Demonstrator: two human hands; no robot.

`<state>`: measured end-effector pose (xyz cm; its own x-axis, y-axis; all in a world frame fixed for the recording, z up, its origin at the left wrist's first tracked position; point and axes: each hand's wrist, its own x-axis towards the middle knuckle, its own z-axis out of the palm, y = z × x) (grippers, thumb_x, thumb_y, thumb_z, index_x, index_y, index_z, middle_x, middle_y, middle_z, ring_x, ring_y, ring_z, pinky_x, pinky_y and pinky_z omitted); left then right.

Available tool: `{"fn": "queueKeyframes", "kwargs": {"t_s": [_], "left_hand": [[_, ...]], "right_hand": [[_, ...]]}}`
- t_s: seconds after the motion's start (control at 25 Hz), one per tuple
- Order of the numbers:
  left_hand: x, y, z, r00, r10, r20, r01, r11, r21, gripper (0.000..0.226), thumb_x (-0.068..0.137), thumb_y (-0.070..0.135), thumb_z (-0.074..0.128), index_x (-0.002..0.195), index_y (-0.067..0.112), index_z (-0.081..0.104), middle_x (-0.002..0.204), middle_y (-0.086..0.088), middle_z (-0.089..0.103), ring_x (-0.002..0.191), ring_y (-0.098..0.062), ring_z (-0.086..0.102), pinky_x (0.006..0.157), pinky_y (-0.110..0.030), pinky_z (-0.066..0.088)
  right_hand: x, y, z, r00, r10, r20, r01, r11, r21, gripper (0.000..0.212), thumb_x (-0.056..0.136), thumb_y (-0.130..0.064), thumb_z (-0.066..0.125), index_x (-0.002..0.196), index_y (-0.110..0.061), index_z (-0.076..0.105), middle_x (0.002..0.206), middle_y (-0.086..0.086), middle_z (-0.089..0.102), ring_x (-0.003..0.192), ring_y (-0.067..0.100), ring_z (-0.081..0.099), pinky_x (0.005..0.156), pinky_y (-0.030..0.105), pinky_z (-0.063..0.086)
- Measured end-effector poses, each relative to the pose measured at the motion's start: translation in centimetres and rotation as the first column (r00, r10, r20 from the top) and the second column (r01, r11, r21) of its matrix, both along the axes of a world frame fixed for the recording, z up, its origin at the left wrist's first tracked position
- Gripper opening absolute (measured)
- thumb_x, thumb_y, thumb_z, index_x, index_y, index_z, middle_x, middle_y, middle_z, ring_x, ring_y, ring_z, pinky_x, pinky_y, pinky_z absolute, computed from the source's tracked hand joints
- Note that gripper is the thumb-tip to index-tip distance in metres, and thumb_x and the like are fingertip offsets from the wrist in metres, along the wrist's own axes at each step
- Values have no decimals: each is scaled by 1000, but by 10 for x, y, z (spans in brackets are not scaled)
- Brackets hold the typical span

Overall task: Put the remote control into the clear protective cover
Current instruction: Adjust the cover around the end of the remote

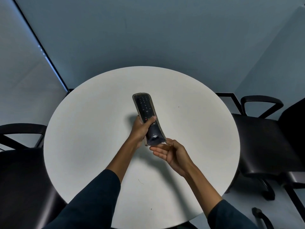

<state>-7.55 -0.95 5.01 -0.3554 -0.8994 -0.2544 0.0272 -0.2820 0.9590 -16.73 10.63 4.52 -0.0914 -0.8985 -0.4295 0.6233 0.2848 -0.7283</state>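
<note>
A black remote control (145, 107) lies inside a clear protective cover (135, 103) with a patterned stitched border, held in the air above the round white table (92, 129). My left hand (142, 128) grips the covered remote around its middle, thumb across the front near the red button. My right hand (171, 152) is at the near end of the cover, palm up, its thumb and fingertip touching the cover's near right corner. The remote's near end shows through crinkled plastic.
Black office chairs stand at the left (21, 171) and at the right (267, 138) of the table. Grey walls meet in a corner behind it. A small dark object (257, 212) lies on the floor at the lower right.
</note>
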Motion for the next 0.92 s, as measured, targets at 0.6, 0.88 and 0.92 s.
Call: {"fn": "queueKeyframes", "kwargs": {"t_s": [0.6, 0.88, 0.92], "left_hand": [[3, 8, -22, 976, -38, 216, 56, 996, -74, 44, 79, 28, 67, 118, 16, 52, 106, -1, 64, 96, -18, 62, 87, -30, 47], [-6, 24, -33, 897, -220, 384, 257, 965, -49, 37, 94, 36, 40, 116, 12, 59, 111, -7, 66, 104, -21, 60, 86, -27, 42], [-6, 22, -32, 895, -203, 397, 245, 968, -57, 38, 95, 35, 40, 119, 12, 58, 114, -6, 65, 108, -20, 59, 86, -25, 40]], "right_hand": [[-7, -6, -10, 894, 252, -370, -215, 967, 139, 22, 90, -30, 51, 93, -13, 65, 80, -2, 73, 74, 10, 69, 66, 21, 55], [-15, -25, -26, 907, 160, -390, -74, 971, 226, 20, 93, -28, 48, 103, -12, 54, 91, 3, 64, 86, 20, 61, 73, 32, 51], [-18, -25, -29, 904, 162, -396, -55, 962, 268, 17, 92, -27, 49, 100, -13, 54, 88, 2, 63, 87, 21, 60, 77, 34, 50]]}}
